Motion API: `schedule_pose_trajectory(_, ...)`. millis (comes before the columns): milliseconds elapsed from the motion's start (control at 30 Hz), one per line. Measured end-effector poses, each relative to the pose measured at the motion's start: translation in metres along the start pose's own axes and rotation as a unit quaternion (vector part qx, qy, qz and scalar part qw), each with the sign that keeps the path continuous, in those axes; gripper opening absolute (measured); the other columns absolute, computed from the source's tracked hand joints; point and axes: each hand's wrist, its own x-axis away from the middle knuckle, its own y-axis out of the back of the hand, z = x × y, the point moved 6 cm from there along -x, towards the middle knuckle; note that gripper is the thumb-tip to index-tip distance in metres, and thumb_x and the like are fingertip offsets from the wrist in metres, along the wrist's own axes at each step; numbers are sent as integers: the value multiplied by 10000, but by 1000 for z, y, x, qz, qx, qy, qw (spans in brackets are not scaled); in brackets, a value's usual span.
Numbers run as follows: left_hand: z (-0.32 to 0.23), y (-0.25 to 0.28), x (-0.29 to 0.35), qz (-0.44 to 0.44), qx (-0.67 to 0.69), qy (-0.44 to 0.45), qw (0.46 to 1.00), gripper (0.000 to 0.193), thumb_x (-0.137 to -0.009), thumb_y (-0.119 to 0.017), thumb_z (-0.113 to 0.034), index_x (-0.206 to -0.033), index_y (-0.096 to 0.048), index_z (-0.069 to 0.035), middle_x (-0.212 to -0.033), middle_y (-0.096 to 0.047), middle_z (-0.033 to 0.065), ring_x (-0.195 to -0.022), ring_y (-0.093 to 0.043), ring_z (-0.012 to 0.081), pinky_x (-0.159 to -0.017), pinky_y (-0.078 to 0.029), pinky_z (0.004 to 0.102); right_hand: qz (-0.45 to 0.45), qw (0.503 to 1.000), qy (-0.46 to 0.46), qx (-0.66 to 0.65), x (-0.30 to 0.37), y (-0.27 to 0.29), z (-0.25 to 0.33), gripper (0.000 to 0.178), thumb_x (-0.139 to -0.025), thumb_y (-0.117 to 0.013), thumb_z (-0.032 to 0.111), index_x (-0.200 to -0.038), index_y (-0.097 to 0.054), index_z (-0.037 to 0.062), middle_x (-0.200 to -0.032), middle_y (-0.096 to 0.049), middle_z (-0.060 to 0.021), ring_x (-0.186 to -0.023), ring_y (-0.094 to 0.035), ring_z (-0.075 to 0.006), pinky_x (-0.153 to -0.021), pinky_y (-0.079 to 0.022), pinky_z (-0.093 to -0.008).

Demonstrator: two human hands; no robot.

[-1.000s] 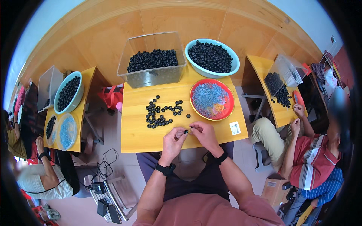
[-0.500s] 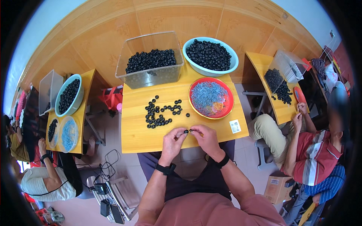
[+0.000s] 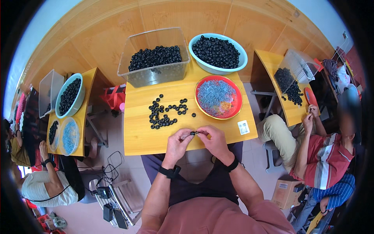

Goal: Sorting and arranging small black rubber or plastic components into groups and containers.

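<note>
My left hand [image 3: 177, 143] is closed in a pinch on a small round black part [image 3: 192, 133], which looks like the ring-shaped parts on the table. Right beside it, my right hand [image 3: 213, 141] is also closed, its fingertips meeting on something tiny and dark that I cannot make out. Both hands are just over the front edge of the yellow table [image 3: 136, 136]. A loose group of black ring-shaped parts [image 3: 156, 117] lies beyond my left hand. Beyond the right one stands a red dish [image 3: 238, 102] holding a heap of small, thin bluish pieces [image 3: 212, 94].
At the back are a clear plastic bin [image 3: 154, 80] and a light blue basin [image 3: 222, 71], both full of black parts. A white label [image 3: 243, 127] is on the table's right. People work at side tables; a metal folding stool [image 3: 120, 202] with cables stands lower left.
My fingertips have come slightly closer together around the black part. The whole scene sits a little higher in the picture; the parts on the table keep their arrangement.
</note>
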Motion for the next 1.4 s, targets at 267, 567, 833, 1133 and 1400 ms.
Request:
schedule_pose_trajectory(267, 2, 0, 0, 26, 33, 26, 999, 207, -971, -682, 13, -1174, -663, 44, -1065, -737, 61, -984, -687, 101, -897, -542, 250, -9, 1000, -6, 0, 4, 0, -1, 162, -877, -739, 48, -1026, -698, -1, -916, -723, -160, -824, -728, -296, -718, -569, -365)
schedule_pose_trajectory(567, 6, 1, 0, 26, -4, 22, 999, 220, -965, -688, 15, -1183, -675, 39, -1061, -738, 56, -974, -685, 96, -884, -546, 250, 11, 1000, -3, 15, 3, 0, 2, 149, -878, -733, 44, -1016, -692, 4, -898, -715, -151, -810, -724, -293, -707, -565, -366)
schedule_pose_trajectory(833, 5, 0, 0, 24, -17, 20, 999, 213, -959, -698, 12, -1171, -684, 33, -1041, -740, 50, -959, -683, 91, -874, -544, 247, -16, 999, -21, -32, 3, 5, -1, 119, -875, -713, 22, -989, -685, 6, -846, -700, -120, -757, -711, -214, -672, -549, -319)
schedule_pose_trajectory(1133, -3, -3, 2, 30, -35, 13, 999, 197, -955, -705, 7, -1148, -686, 38, -1022, -743, 48, -940, -678, 87, -860, -541, 247, -3, 995, -58, -84, 7, -9, -19, 176, -883, -723, 35, -1054, -718, -6, -909, -732, -142, -788, -724, -216, -698, -563, -312)
schedule_pose_trajectory(1400, 0, -3, 2, 23, -61, 10, 998, 188, -953, -710, -2, -1137, -695, 32, -994, -738, 35, -916, -667, 76, -840, -537, 241, -11, 995, -86, -56, 12, -3, -17, 158, -886, -714, 31, -1040, -707, -6, -930, -744, -166, -845, -748, -263, -723, -577, -357)
